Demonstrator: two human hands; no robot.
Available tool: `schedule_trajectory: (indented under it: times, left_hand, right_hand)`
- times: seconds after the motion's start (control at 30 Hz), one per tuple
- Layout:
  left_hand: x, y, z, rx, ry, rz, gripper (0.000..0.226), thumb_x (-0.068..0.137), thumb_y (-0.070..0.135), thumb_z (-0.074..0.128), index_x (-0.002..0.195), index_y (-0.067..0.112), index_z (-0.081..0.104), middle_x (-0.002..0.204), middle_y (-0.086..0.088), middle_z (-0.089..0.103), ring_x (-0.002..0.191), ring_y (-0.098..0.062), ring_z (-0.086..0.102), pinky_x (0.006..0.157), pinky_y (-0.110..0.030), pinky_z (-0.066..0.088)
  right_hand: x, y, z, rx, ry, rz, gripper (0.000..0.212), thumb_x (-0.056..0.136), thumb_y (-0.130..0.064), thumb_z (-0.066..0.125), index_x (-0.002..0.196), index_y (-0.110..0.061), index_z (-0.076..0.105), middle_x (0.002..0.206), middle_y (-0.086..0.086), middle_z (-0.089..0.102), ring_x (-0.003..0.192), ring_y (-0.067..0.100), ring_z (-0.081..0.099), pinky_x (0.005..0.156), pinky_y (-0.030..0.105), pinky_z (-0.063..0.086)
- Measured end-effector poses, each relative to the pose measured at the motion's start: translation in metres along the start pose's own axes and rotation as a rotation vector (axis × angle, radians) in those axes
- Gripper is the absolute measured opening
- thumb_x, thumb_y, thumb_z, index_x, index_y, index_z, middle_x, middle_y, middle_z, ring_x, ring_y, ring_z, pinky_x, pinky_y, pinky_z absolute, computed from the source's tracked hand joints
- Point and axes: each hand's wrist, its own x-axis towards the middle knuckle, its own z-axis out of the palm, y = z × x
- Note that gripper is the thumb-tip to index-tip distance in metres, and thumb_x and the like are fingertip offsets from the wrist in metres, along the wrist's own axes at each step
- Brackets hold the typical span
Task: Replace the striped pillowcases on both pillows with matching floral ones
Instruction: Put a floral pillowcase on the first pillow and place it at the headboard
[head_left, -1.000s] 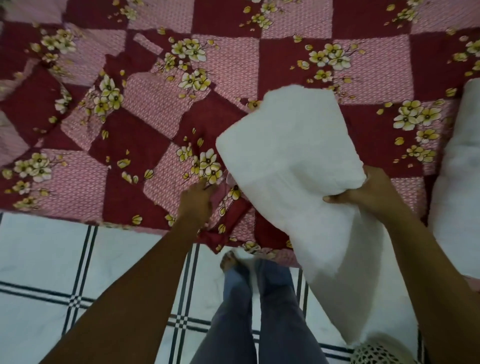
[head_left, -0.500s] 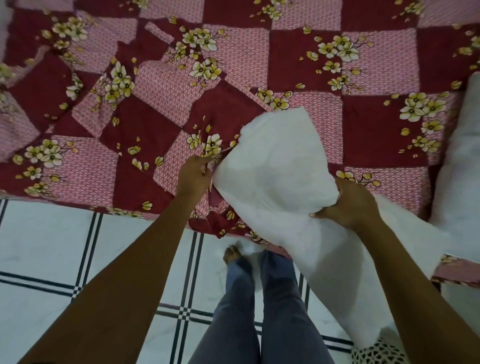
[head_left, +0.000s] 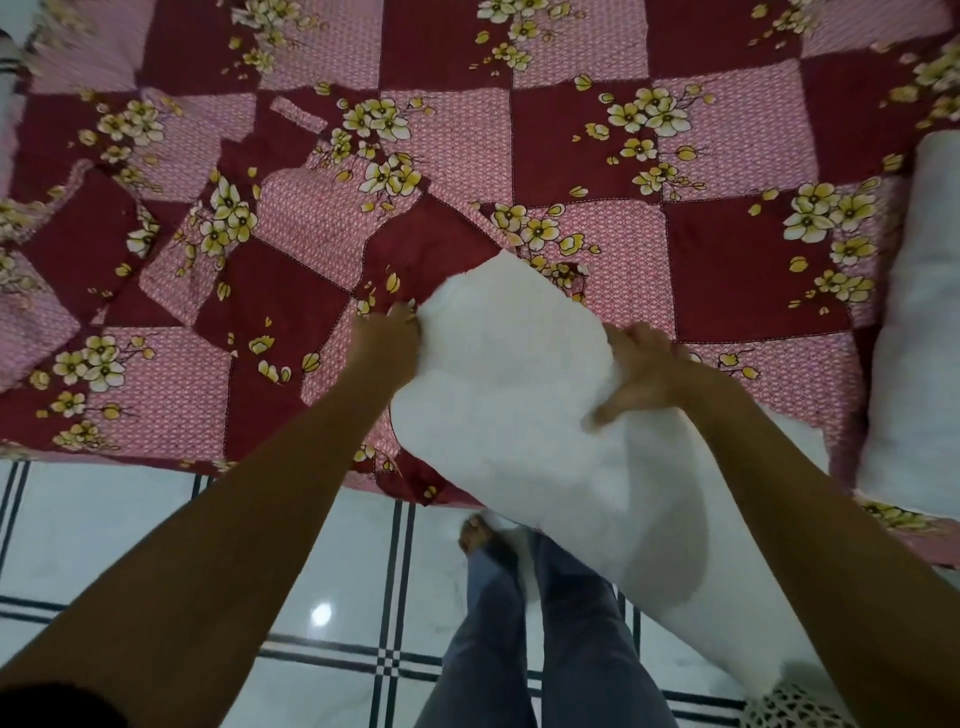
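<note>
Head view. A person stands at the edge of a bed (head_left: 727, 270) spread with a sheet of dark-red and pink squares printed with yellow-white blossoms. A bare pillow (head_left: 519, 410), white and uncovered, is held slantwise between both hands – its upper end lies over the sheet near the bed's front edge, and its lower end hangs down past that edge, in front of the person's right leg. The left hand (head_left: 387, 340) is at the pillow's upper-left corner, fingers curled and gripping the edge of a floral pillowcase (head_left: 311, 244), which lies rumpled and skewed on the bed to the left (its print matches the sheet, so its outline is hard to trace). A dark-red fold of the same cloth hangs over the bed edge just under the pillow. The right hand (head_left: 641, 369) clasps the pillow's right side, thumb spread toward the viewer and fingers wrapped over the far edge, denting the filling. A second pillow (head_left: 919, 332), also white and uncovered, lies lengthwise along the bed's right side – well apart from the held one. Below the bed is a floor (head_left: 104, 545) of pale glossy tiles crossed by dark line bands. The person's legs (head_left: 519, 654) in blue trousers and one bare foot (head_left: 475, 535) stand on it. A white netted object (head_left: 795, 709) shows at the lower right; what it is cannot be told.
</note>
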Motion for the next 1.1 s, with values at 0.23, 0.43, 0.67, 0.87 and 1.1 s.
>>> schedule_trajectory:
  times: [0.23,0.43,0.67,0.87,1.1]
  left_hand:
    - [0.053,0.005,-0.026,-0.116,-0.016,-0.050,0.056,0.091,0.018,0.057,0.143,0.020,0.037,0.131,-0.013,0.044,0.103,-0.035,0.059,0.077,-0.038,0.045]
    - [0.105,-0.005,-0.048,-0.410,0.100,0.202,0.052,0.087,0.011,0.060,0.138,0.008,0.048,0.122,-0.020,0.055,0.111,-0.041,0.056,0.088,-0.047,0.049]
    - [0.098,0.024,-0.066,-0.494,0.334,0.519,0.062,0.067,-0.004,0.057,0.129,-0.001,0.058,0.126,-0.024,0.061,0.100,-0.041,0.067,0.075,-0.048,0.058]
    - [0.053,0.035,-0.059,-0.819,0.201,0.423,0.075,0.076,-0.005,0.040,0.148,0.017,0.040,0.153,-0.006,0.040,0.125,-0.029,0.054,0.089,-0.042,0.055]
    - [-0.084,0.032,0.021,-1.036,0.437,-0.467,0.063,0.068,0.022,0.063,0.128,0.010,0.053,0.121,-0.009,0.055,0.108,-0.026,0.055,0.083,-0.041,0.052]
  right_hand:
    - [0.025,-0.025,0.018,0.200,0.139,-0.258,0.133,0.058,-0.056,0.087,0.157,-0.028,0.003,0.159,0.003,0.029,0.144,0.022,0.030,0.114,0.031,0.025]
    - [0.030,-0.026,0.014,0.126,0.115,-0.404,0.104,0.075,-0.030,0.083,0.155,-0.031,0.017,0.145,0.000,0.051,0.127,0.018,0.051,0.094,0.018,0.037]
    - [0.061,-0.063,-0.020,-0.065,0.146,-0.466,0.098,0.079,-0.030,0.077,0.156,-0.032,0.017,0.146,0.006,0.047,0.129,0.026,0.047,0.098,0.031,0.039]
    - [0.078,-0.065,-0.018,-0.191,0.481,-0.316,0.076,0.077,-0.044,0.073,0.146,-0.026,0.043,0.137,0.015,0.048,0.125,0.036,0.045,0.097,0.047,0.035]
    - [-0.010,-0.063,0.075,-0.143,0.729,-0.326,0.089,0.073,-0.080,0.055,0.138,-0.019,0.050,0.144,0.013,0.047,0.133,0.032,0.043,0.106,0.053,0.032]
